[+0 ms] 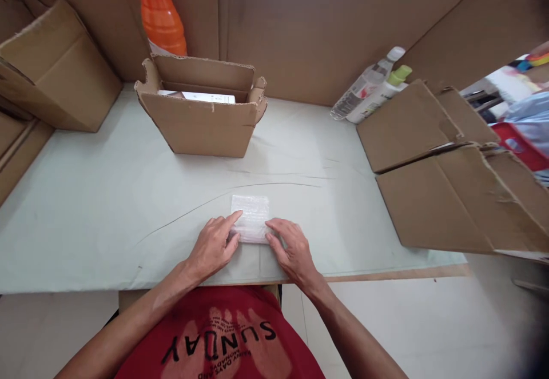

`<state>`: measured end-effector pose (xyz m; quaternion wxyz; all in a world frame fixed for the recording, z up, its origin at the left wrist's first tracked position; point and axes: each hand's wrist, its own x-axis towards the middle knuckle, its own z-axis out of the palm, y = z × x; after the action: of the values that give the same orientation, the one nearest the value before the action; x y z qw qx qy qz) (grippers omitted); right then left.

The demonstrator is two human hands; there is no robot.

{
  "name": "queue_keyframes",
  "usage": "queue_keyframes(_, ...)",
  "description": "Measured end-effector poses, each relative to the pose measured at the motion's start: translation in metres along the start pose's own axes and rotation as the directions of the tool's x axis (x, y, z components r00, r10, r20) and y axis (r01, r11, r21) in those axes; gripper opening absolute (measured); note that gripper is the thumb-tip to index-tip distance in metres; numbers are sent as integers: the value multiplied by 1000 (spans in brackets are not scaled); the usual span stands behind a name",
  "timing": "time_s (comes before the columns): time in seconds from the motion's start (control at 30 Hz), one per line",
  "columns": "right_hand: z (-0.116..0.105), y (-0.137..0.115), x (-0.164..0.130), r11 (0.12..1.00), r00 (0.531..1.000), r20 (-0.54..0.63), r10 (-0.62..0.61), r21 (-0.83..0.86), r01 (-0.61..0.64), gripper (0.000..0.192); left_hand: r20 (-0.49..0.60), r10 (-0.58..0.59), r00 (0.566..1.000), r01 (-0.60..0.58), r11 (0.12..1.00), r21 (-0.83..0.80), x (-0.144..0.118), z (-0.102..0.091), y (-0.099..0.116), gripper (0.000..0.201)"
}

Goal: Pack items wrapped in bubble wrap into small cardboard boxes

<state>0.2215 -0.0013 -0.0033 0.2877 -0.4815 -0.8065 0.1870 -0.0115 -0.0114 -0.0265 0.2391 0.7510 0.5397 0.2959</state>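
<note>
The packet [251, 218] was small, flat and white, wrapped in crinkled clear film (contents too blurred to read), lying on the table [107, 213] near its front edge. The left hand [214, 244] and right hand [289, 247] pressed its near corners, fingers flat and close together, with an open box [201, 122] well behind.

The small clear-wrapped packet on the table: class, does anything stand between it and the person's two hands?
Nothing visible does. The left hand and the right hand both already touch the near edge of the packet, fingertips on its wrapping. The open cardboard box stands farther back on the table, apart from it.
</note>
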Motion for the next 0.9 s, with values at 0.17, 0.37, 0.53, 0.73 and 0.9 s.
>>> queue_keyframes(0.17, 3, -5, -1, 965, 980, 44, -194, -172, 198, 25, -59, -42, 997, 50, 989, 140, 10, 4, 1, 47)
queue_keyframes(0.37, 24, 5, 18, 982, 989, 77, -123, -131, 132, 23, -101, -314, 944, 282, 928, -242, 3, -7, 4, 57)
queue_keyframes(0.53, 32, -9, 19, 935, 973, 107, 206, 270, -228, 22, 125, -512, 850, 410, 493, -768, -7, -6, 9, 80)
queue_keyframes(0.73, 20, -17, 17, 947, 987, 91, 135, 280, -156, 28, 71, -512, 856, 403, 575, -711, -2, -4, 17, 74)
queue_keyframes(0.9, -3, -24, 37, 943, 994, 104, 42, 324, -74, 51, -158, -239, 958, 143, 877, -458, -5, -5, 26, 66)
